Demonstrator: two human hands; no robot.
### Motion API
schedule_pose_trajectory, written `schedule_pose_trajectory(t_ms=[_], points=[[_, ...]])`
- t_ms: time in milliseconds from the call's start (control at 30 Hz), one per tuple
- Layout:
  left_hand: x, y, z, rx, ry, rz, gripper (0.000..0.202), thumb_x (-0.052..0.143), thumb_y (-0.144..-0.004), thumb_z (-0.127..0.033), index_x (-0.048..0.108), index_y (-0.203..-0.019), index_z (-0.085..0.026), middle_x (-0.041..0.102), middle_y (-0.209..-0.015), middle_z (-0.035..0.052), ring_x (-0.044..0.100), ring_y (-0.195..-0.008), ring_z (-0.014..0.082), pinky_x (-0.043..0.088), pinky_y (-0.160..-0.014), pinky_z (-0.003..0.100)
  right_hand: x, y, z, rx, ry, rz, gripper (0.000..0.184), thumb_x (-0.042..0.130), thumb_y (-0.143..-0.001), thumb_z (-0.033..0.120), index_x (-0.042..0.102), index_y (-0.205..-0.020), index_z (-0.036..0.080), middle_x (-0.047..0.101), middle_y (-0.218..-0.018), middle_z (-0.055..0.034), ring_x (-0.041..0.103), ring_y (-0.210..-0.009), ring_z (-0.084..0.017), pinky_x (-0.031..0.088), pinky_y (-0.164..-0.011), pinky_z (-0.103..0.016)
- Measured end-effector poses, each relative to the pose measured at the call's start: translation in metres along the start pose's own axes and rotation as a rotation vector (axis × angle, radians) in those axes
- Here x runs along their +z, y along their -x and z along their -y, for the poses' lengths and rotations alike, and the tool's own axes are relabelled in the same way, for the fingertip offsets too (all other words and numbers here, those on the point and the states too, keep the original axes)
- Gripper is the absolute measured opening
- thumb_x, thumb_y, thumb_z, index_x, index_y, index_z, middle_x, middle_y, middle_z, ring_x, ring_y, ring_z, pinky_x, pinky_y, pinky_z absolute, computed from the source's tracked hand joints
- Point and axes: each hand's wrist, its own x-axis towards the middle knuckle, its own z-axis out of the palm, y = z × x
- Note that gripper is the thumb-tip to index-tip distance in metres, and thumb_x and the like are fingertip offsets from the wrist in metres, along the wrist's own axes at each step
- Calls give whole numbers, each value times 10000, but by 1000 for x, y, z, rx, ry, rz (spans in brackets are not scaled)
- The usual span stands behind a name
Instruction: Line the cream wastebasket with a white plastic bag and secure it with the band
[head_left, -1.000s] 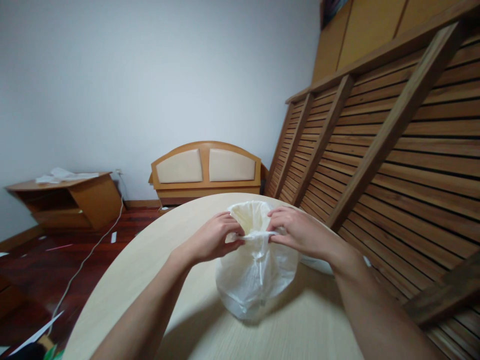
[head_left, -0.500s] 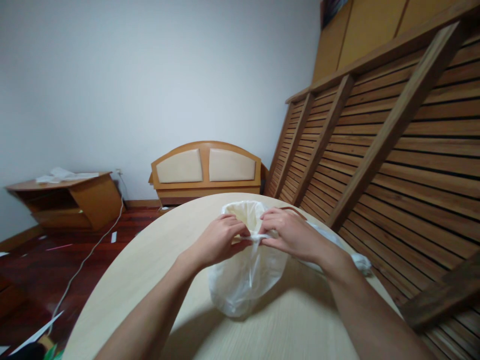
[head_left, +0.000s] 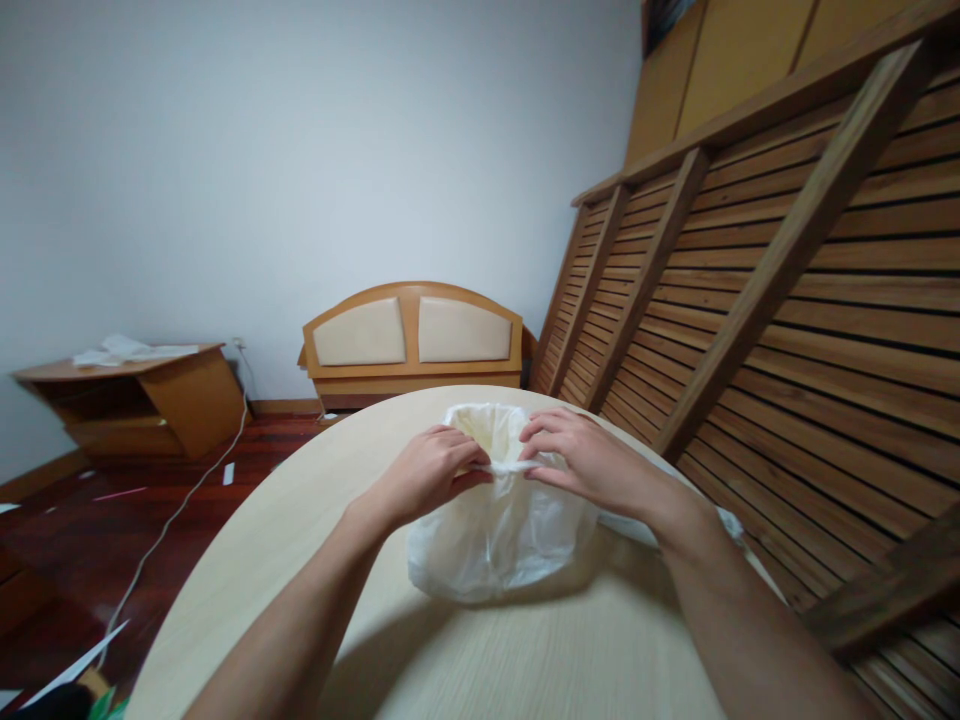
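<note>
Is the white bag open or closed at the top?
Open: the bag shows its inner side between the left hand and right hand, which pinch its near edge.

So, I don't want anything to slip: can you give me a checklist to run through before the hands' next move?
1. Left hand pinching the near rim of the white bag: ok.
2. Right hand at that rim: ok; firmness of its grip: cannot tell.
3. Bag's mouth open beyond the rim: ok.
4. Bag's base resting on the table: cannot tell.
5. Space right of the bag unobstructed: not ok, a pale item lies there.
</note>
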Motion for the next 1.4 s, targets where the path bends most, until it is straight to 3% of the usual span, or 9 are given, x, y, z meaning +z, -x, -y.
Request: schedule_pose_trajectory(t_ms=[267, 467, 733, 967, 1167, 1267, 1400], points=[[2, -1, -2, 0, 19, 51, 153, 651, -922, -323, 693, -880, -183, 738, -807, 37, 675, -756, 177, 477, -716, 283, 1, 1, -3, 72, 101, 84, 100, 702, -875, 235, 781, -935, 240, 701, -1144, -67, 602, -1113, -243, 443, -998, -402], [4, -2, -3, -5, 15, 73, 155, 642, -929, -321, 703, -892, -184, 734, -804, 40, 682, -751, 170, 478, -705, 273, 0, 3, 8, 117, 15, 92, 283, 773, -812, 325, 757, -1087, 257, 683, -1211, -70, 611, -1136, -247, 451, -1002, -381], [4, -3, -5, -29, 51, 97, 118, 678, -902, -291, 707, -881, -179, 737, -811, 39, 679, -738, 171, 471, -681, 268, 1, -4, 13, 66, -20, 107, 119, 690, -898, 285, 791, -946, 244, 732, -1069, -52, 656, -1012, -207, 468, -919, -329], [5, -2, -5, -48, 79, 93, 102, 687, -895, -285, 705, -876, -186, 732, -803, 34, 669, -743, 171, 464, -687, 265, -2, 5, 3, 91, 40, 100, 97, 720, -868, 270, 794, -931, 267, 717, -1144, -52, 644, -1074, -232, 473, -929, -351], [5, -1, -6, -8, 81, 92, 126, 647, -922, -293, 705, -907, -182, 720, -823, 37, 664, -742, 162, 455, -673, 262, -3, 1, 15, 86, -24, 84, 258, 745, -843, 343, 756, -1078, 238, 715, -1143, -58, 639, -1069, -227, 462, -950, -345], [3, -2, -9, 5, 77, 107, 115, 652, -916, -279, 709, -900, -180, 714, -812, 35, 658, -727, 155, 447, -656, 255, -2, -2, 18, 77, -60, 119, 139, 692, -891, 315, 777, -969, 237, 725, -1078, -43, 648, -1018, -205, 456, -933, -328], [1, -5, -15, 22, 89, 138, 84, 672, -896, -255, 719, -900, -185, 713, -788, 24, 652, -709, 145, 431, -651, 245, -3, -1, 17, 93, -95, 163, 115, 714, -873, 318, 784, -854, 228, 733, -1025, -37, 654, -971, -199, 453, -907, -319]])
